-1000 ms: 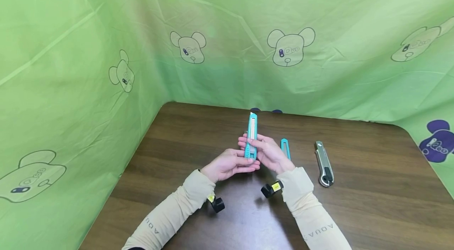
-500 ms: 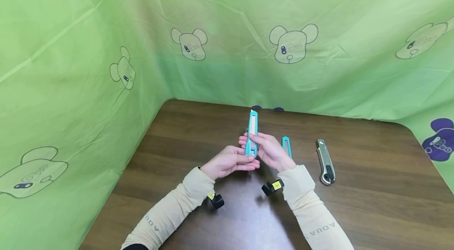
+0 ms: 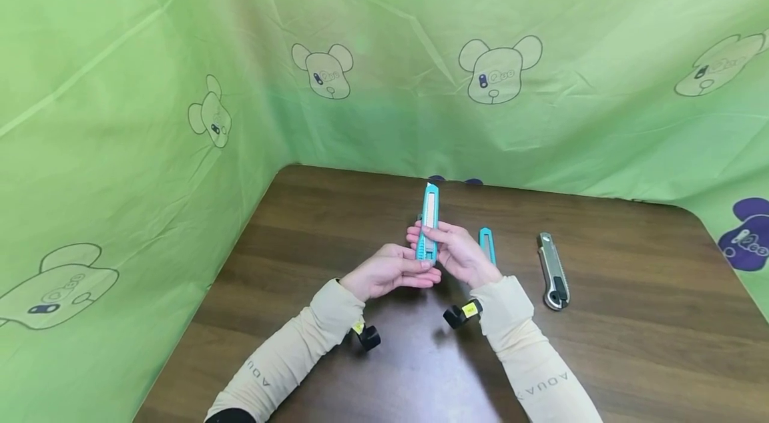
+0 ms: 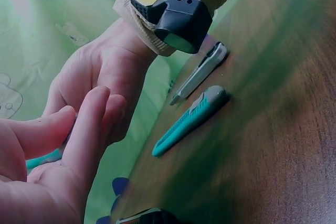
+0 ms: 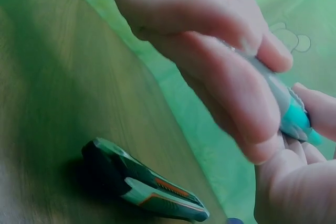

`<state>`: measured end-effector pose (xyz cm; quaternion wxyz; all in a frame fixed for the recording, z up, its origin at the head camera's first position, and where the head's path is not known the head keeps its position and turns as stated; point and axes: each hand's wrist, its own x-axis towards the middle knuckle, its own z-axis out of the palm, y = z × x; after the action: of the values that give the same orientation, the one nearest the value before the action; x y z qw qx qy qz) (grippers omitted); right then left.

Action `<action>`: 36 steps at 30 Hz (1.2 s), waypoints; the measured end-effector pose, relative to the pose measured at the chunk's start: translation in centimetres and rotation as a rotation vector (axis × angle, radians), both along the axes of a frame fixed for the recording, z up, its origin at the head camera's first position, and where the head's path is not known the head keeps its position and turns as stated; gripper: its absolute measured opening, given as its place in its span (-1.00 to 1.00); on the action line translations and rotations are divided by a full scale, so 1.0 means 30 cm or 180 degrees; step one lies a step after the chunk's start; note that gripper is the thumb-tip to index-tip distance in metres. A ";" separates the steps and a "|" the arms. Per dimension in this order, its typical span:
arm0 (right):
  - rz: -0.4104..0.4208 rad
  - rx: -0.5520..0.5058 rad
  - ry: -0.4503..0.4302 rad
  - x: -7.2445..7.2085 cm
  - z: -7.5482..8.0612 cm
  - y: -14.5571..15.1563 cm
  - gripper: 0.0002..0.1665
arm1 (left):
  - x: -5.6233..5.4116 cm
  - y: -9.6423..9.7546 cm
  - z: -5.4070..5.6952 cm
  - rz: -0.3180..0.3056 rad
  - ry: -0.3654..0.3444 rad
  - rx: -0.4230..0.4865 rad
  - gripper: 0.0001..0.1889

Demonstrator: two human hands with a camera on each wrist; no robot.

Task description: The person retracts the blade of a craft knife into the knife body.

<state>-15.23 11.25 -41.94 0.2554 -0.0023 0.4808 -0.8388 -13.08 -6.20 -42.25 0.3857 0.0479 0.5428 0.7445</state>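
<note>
A turquoise box cutter [image 3: 430,209] is held upright between both hands, a small pale tip showing at its top end. My left hand [image 3: 393,273] pinches its lower end between thumb and fingers. My right hand [image 3: 461,256] grips its middle from the right, thumb lying across the front. In the right wrist view, fingers hide much of the held box cutter [image 5: 296,116]. A second turquoise box cutter [image 3: 486,243] lies on the table just behind the right hand; the left wrist view shows this box cutter [image 4: 189,121] whole.
A silver-grey box cutter [image 3: 553,273] lies farther right on the brown wooden table [image 3: 631,289]. Another box cutter, dark with orange marks [image 5: 157,190], lies on the table, mostly hidden behind the hands in the head view. Green printed cloth [image 3: 384,123] hangs behind and at the left.
The head view has tilted slightly, so everything appears a little higher. Both hands keep the same hold on the turquoise box cutter.
</note>
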 end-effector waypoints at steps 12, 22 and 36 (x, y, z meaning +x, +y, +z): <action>0.0061 -0.0158 -0.0077 0.005 0.003 0.002 -0.52 | 0.003 0.009 0.002 0.0086 -0.0065 0.0029 -0.63; 0.0092 -0.0214 -0.0088 0.004 0.000 0.000 -0.45 | -0.001 0.009 -0.003 0.0133 -0.0073 0.0028 -0.66; 0.0079 -0.0190 -0.0038 -0.001 -0.005 -0.009 -0.53 | -0.009 0.006 -0.004 0.0164 -0.0151 0.0056 -0.66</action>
<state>-15.26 10.96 -42.10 0.2684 -0.0108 0.4540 -0.8495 -13.35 -6.03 -42.37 0.3787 0.0197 0.5280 0.7599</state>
